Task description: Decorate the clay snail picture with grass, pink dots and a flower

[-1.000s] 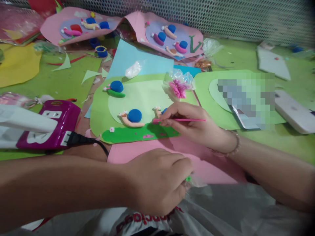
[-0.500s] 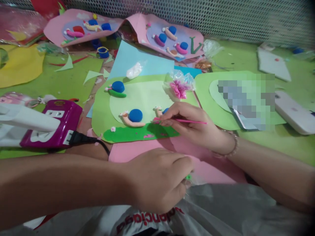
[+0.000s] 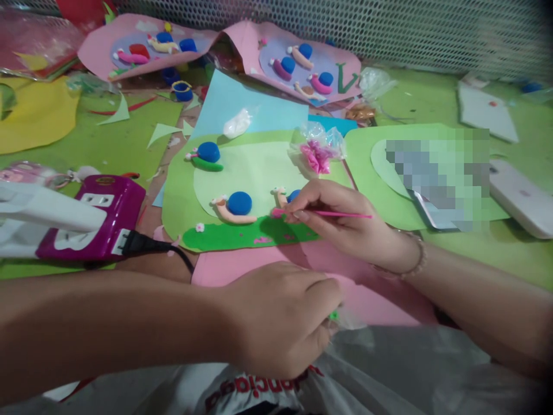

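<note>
My right hand (image 3: 341,225) pinches a thin pink stick tool (image 3: 345,215) over the front right of a green paper sheet (image 3: 177,190). The tool's wider tip is beside a clay snail (image 3: 280,197) that the fingers partly cover. Below the sheet, my left hand (image 3: 294,317) is closed on a clear plastic bag (image 3: 349,320) with a bit of green in it. Another snail with a blue shell (image 3: 239,203) lies at the sheet's middle, and a green-bodied one (image 3: 208,154) at its upper left. A dark green strip (image 3: 228,233) runs along the lower edge.
A bag of pink clay (image 3: 317,155) and a white lump (image 3: 237,124) lie at the sheet's top. On the left is a purple power strip (image 3: 125,199) with a black cord. To the right are phones (image 3: 522,199). Pink decorated sheets (image 3: 237,49) stand behind.
The view has shifted slightly. The pink tool's tip has moved a little at the snail's base. Both hands keep nearly the same pose and hold.
</note>
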Tool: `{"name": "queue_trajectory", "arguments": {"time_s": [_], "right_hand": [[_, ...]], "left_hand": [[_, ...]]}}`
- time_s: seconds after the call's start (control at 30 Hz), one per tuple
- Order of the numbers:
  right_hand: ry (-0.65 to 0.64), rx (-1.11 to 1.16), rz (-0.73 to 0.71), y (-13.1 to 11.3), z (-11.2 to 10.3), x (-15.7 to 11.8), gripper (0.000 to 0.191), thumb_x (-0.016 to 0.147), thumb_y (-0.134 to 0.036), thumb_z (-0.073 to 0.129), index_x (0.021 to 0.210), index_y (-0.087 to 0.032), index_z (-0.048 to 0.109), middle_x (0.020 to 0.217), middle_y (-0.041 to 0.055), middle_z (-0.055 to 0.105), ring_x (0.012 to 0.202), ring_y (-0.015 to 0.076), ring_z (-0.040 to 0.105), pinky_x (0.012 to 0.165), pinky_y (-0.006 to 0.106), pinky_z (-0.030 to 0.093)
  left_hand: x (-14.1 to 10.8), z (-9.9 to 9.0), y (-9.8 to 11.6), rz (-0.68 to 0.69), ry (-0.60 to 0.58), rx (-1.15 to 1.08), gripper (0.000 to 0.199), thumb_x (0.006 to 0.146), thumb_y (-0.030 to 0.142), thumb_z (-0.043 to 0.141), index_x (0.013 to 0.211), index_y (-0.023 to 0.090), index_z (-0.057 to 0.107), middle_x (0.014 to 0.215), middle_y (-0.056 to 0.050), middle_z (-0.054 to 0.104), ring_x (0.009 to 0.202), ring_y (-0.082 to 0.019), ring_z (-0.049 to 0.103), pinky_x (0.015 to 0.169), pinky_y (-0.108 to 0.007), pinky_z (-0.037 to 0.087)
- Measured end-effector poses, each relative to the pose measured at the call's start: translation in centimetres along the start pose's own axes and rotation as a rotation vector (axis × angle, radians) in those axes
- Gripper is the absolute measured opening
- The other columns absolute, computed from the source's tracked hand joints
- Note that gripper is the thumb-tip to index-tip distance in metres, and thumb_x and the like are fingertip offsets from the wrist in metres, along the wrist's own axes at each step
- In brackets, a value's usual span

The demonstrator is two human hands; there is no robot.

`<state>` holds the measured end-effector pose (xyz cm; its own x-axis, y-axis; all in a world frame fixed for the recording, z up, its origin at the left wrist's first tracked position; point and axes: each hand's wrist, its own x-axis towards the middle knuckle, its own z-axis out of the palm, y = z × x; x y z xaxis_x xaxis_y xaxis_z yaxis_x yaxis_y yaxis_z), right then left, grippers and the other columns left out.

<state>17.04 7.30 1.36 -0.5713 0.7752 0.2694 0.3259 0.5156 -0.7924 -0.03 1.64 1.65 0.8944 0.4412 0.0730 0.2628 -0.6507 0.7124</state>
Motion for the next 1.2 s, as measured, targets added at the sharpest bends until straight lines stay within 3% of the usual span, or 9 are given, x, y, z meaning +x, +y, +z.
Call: {"name": "queue_trajectory", "arguments": {"time_s": [0.3,0.63,0.8,1.2], "right_hand": [[-0.053,-0.047,-0.039,0.2,0.0,0.0,0.009,0.086,-0.012,0.047,0.088,-0.017,0.055,0.086,0.0058,0.059,0.081,0.0142,0.064,0.068,0.028,0.054],[0.034,0.063,0.061,-0.1,0.2,0.1,0.004,0.085,-0.018,0.054,0.085,-0.017,0.057,0.087,0.0055,0.062,0.083,0.0152,0.065,0.074,0.029,0.055],[-0.016,0.103,0.102,-0.1,0.1,0.2,0.006,0.086,-0.019,0.052,0.086,-0.017,0.058,0.089,0.0056,0.063,0.084,0.0143,0.065,0.073,0.028,0.055],[-0.137,-0.021,-0.008,-0.2,-0.8,0.2,0.007,0.083,-0.014,0.054,0.085,-0.015,0.061,0.082,0.0049,0.067,0.076,0.0117,0.064,0.065,0.024,0.054]], "left_hand": [[0.0,-0.1,0.0,-0.004,-0.059,-0.002,0.014,0.088,0.023,0.036,0.094,0.015,0.047,0.084,-0.006,0.06,0.076,-0.019,0.056,0.068,-0.032,0.038],[0.0,0.0,0.1,-0.006,-0.016,0.021,0.013,0.087,0.022,0.038,0.092,0.015,0.049,0.082,-0.004,0.06,0.074,-0.018,0.054,0.066,-0.03,0.037],[0.0,-0.1,0.1,0.007,-0.037,0.017,0.012,0.088,0.022,0.037,0.09,0.015,0.047,0.081,-0.004,0.059,0.073,-0.018,0.053,0.066,-0.031,0.037],[-0.2,0.0,0.0,-0.012,-0.004,0.016,0.012,0.086,0.022,0.038,0.093,0.016,0.046,0.081,-0.004,0.06,0.072,-0.018,0.054,0.065,-0.031,0.036]]}}
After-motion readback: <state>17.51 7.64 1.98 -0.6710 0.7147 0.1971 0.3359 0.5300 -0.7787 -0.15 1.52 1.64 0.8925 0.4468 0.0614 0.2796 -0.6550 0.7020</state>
